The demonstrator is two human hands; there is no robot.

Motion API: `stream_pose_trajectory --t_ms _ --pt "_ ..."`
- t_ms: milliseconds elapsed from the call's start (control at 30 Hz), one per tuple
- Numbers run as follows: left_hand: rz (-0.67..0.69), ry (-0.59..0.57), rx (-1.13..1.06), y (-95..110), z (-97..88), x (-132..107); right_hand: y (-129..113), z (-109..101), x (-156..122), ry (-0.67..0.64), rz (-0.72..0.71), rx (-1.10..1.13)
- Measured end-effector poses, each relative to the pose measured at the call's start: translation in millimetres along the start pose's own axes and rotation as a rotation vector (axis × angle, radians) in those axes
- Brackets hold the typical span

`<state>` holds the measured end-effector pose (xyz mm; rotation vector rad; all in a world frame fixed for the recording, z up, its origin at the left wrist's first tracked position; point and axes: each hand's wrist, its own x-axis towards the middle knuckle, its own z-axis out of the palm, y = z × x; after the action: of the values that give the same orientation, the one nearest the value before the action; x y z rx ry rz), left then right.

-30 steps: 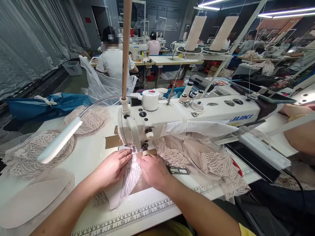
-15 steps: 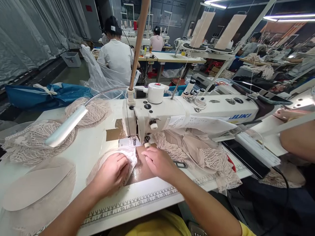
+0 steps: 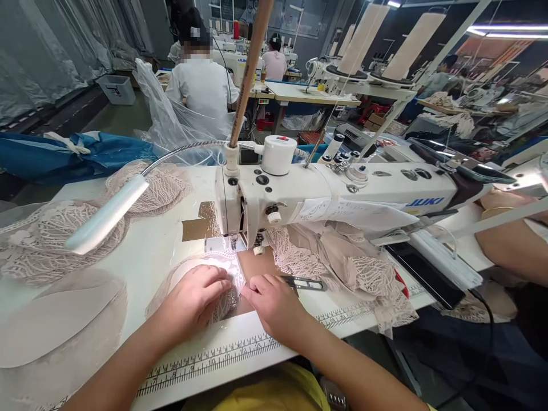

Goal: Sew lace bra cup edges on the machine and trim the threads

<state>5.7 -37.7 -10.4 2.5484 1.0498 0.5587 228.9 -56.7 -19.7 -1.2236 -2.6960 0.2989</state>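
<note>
A beige lace cup piece with a scalloped white edge lies on the sewing machine bed, just in front of the needle area. My left hand rests on it, fingers bent and pressed together on the lace; its thumb is mostly hidden. My right hand is closed, thumb and forefinger pinching the lace's right edge. Behind both hands stands the white sewing machine, its needle and presser foot above the lace's far end. A black-handled thread snip or cutter lies beside my right hand, partly covered by it.
Stacked lace pieces and a smooth beige pad lie at left, under a lamp on a bent neck. More lace is heaped right of the needle. A ruler strip runs along the front edge. A person sits ahead.
My right hand has come down toward me and taken the lace's right edge between its fingertips. The left hand stays on the lace. More of the black tool shows, and the view has shifted slightly.
</note>
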Motion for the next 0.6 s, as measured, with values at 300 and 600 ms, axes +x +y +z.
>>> stream_pose_trajectory --t_ms 300,600 --pt "0.153 -0.092 0.321 0 12.0 2 1 4 -6 0.052 -0.008 0.057" --pt "0.178 -0.094 0.383 -3 15.0 3 3 5 -7 0.09 -0.026 0.098"
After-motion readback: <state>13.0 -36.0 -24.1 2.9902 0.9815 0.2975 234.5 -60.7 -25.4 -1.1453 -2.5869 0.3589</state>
